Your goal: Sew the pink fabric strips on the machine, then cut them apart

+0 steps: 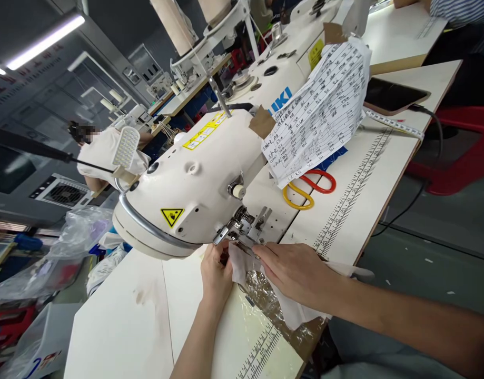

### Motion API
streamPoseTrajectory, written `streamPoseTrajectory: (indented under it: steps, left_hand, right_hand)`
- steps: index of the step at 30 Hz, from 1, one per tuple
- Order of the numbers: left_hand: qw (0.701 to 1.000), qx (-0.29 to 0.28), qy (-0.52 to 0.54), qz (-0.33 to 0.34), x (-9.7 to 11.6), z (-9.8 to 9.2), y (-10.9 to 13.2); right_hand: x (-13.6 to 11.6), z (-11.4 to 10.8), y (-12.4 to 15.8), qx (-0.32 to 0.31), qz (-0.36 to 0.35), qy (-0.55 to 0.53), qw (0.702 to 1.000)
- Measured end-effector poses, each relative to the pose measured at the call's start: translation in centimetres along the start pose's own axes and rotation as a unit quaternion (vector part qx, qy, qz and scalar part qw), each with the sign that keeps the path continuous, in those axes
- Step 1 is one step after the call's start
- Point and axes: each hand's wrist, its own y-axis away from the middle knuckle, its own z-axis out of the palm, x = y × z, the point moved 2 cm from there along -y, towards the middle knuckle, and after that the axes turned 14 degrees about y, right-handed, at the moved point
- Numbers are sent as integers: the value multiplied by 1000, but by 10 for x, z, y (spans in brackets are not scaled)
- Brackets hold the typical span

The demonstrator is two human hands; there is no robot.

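A white sewing machine fills the middle of the view, its head leaning over the table. Just in front of its needle area, my left hand has its fingers curled and closed on the edge of a thin white fabric piece. On the other side of that piece, my right hand pinches the fabric close to the presser foot. More of the cloth hangs down below my right hand over clear plastic film. The fingertips of my left hand are partly hidden.
Scissors with red and yellow handles lie behind my right hand. A handwritten sheet is fixed to the machine. A phone and a measuring tape lie further right. Plastic bags are at left; another person sits beyond.
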Motion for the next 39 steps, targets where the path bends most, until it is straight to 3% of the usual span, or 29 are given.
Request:
streamPoseTrajectory:
  steps: [5,13,17,21,25,28,33,39]
  left_hand:
    - [1000,11,-8,-16,2,1,-3]
    - [990,44,64,-115,11,1,-7]
    - [996,47,41,-69,14,2,-7]
    - [999,33,-9,21,14,3,-5]
    - [996,-31,-39,77,15,-1,-3]
    - [988,-90,-51,117,21,-6,0]
    - [967,-141,-154,146,34,-7,9]
    - [967,-89,-218,103,46,13,16]
  right_hand:
    - [-2,1,1,12,-23,18,1000]
    - [-1,-1,2,0,-29,17,999]
    - [-1,1,1,-13,-17,8,1000]
    - [-3,2,0,-10,-8,22,1000]
    - [-6,0,5,-10,-7,34,999]
    - [-3,-10,24,-10,3,-13,1000]
    - [13,-38,80,-42,31,-209,977]
    - [33,-47,126,-73,83,-299,948]
